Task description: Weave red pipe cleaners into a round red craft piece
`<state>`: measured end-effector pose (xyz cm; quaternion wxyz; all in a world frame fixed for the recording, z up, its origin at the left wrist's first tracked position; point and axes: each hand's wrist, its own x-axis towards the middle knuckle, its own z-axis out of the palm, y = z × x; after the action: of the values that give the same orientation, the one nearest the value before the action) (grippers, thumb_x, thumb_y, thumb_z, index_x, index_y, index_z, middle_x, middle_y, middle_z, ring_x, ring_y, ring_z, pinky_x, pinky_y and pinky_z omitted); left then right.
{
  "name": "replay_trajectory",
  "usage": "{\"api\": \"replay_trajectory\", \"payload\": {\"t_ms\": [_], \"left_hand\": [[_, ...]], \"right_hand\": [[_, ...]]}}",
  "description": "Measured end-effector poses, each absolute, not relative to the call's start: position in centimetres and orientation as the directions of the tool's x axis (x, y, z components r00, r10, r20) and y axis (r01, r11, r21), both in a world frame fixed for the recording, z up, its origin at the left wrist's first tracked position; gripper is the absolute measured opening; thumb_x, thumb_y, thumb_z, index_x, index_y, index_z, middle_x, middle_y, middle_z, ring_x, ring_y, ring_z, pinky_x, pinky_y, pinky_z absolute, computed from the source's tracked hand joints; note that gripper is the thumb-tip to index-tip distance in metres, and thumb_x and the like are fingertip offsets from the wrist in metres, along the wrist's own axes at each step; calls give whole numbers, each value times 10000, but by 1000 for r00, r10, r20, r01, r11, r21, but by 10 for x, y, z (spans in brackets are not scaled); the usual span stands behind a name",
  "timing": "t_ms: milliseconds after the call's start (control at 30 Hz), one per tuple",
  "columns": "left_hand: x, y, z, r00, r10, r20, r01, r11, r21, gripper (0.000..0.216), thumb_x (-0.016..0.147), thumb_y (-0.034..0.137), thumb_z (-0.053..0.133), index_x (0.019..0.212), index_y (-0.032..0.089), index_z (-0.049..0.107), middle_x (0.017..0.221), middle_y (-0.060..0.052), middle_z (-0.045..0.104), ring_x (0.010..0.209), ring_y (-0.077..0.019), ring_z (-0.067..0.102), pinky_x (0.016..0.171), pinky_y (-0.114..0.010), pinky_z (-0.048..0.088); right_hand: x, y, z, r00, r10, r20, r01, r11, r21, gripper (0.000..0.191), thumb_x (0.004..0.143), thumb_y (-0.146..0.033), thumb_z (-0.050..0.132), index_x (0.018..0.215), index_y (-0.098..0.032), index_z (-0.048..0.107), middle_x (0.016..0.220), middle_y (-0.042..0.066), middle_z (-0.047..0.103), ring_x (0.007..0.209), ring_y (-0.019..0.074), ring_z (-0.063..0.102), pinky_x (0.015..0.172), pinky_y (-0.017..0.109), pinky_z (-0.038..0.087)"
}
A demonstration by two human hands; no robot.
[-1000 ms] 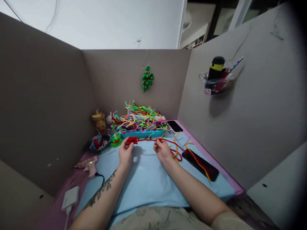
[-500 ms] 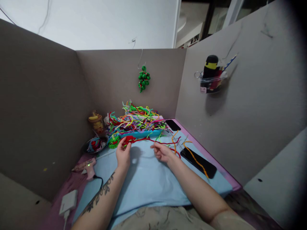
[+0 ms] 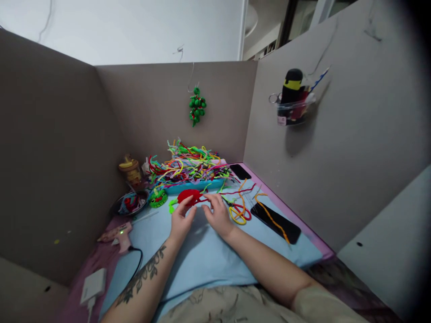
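Near the middle of the head view, the left hand [image 3: 182, 220] pinches a red coil [image 3: 189, 196] of pipe cleaner between thumb and fingertips, holding it just above the blue mat [image 3: 202, 255]. Beside it, the right hand [image 3: 217, 213] has its fingers curled down on the red stem [image 3: 232, 192] that trails from the coil; whether it truly grips the stem or only presses it to the mat I cannot tell.

The coil sits at centre frame, just in front of the blue tray [image 3: 198, 185] heaped with coloured pipe cleaners [image 3: 188, 163]. Its long axis runs roughly left to right across the frame, with the wound bulb at the left end and the free stem pointing right, toward the scissors [image 3: 239, 213] and the black phone [image 3: 276, 222] at centre right.

Risks, as I judge them: the loose stem could snag on the scissors' handles or the orange pipe cleaner [image 3: 272, 217] lying over the phone and drag them along. A slack pinch could let the coil spring open. The glue gun [image 3: 116, 233] at lower left shows a lit lamp, so it is probably hot, and its cord lies close to the left forearm.
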<state>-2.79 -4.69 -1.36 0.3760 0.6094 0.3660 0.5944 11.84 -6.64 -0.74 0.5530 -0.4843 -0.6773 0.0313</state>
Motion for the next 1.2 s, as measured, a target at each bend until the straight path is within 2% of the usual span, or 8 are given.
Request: {"api": "replay_trajectory", "payload": {"t_ms": [133, 300, 467, 633, 800, 933, 1033, 1200], "left_hand": [[-26, -48, -13, 4, 915, 403, -64, -402, 914, 414, 734, 310, 688, 1124, 183, 627, 1091, -95, 682, 947, -213, 654, 865, -346, 506], [-23, -49, -14, -42, 904, 425, -34, -427, 904, 320, 713, 285, 699, 1015, 181, 677, 1022, -83, 702, 934, -216, 658, 885, -363, 502], [-22, -49, -13, -19, 892, 452, 2, -452, 892, 228, 733, 276, 671, 941, 188, 699, 981, -74, 711, 928, -212, 656, 904, -368, 492], [-26, -43, -12, -101, 914, 392, -87, -400, 912, 303, 719, 299, 687, 996, 177, 675, 1010, -84, 705, 944, -212, 651, 890, -365, 492], [-32, -37, -15, -81, 934, 349, -191, -358, 914, 319, 689, 303, 718, 982, 183, 684, 979, -73, 708, 913, -199, 645, 849, -332, 490], [-30, -38, -18, -66, 942, 329, -248, -335, 909, 272, 678, 342, 724, 898, 184, 702, 926, -65, 706, 881, -195, 636, 814, -326, 489], [-26, -39, -18, -87, 954, 286, -276, -299, 913, 275, 613, 331, 769, 832, 180, 698, 841, -44, 701, 804, -179, 636, 785, -320, 485], [-24, -37, -16, -128, 968, 217, -384, -250, 889, 299, 553, 312, 800, 791, 180, 676, 749, -13, 671, 721, -150, 624, 754, -310, 485]], "right_hand": [[121, -68, -4, -6, 689, 725, 816, 422, -395, 170, 843, -210, 556, 976, -209, 661, 949, 95, 582, 848, 211, 550, 722, 304, 444], [120, -67, -4, -99, 723, 684, 800, 467, -377, 141, 860, -179, 527, 899, -205, 660, 822, 75, 645, 822, 214, 562, 726, 309, 432], [115, -65, -12, -118, 701, 704, 648, 591, -480, 181, 874, -180, 498, 933, -201, 668, 824, 63, 669, 789, 186, 592, 731, 299, 447], [123, -63, -13, -92, 697, 711, 482, 656, -580, 171, 859, -218, 524, 901, -206, 689, 785, 50, 671, 735, 166, 596, 695, 287, 455], [132, -60, -7, -13, 820, 572, 440, 519, -733, 211, 833, -299, 552, 711, -185, 681, 682, 37, 655, 646, 158, 568, 611, 267, 422], [129, -54, -6, 123, 849, 513, 354, 446, -822, 241, 825, -350, 539, 706, -180, 661, 669, 24, 634, 629, 153, 544, 606, 263, 415], [124, -52, -7, 78, 911, 405, 238, 378, -895, 208, 801, -344, 542, 731, -182, 652, 618, -4, 592, 572, 135, 510, 546, 243, 398], [121, -53, -12, -63, 977, 202, -62, 198, -978, 246, 783, -421, 556, 761, -184, 616, 513, -52, 471, 431, 87, 404, 409, 202, 296]]}}
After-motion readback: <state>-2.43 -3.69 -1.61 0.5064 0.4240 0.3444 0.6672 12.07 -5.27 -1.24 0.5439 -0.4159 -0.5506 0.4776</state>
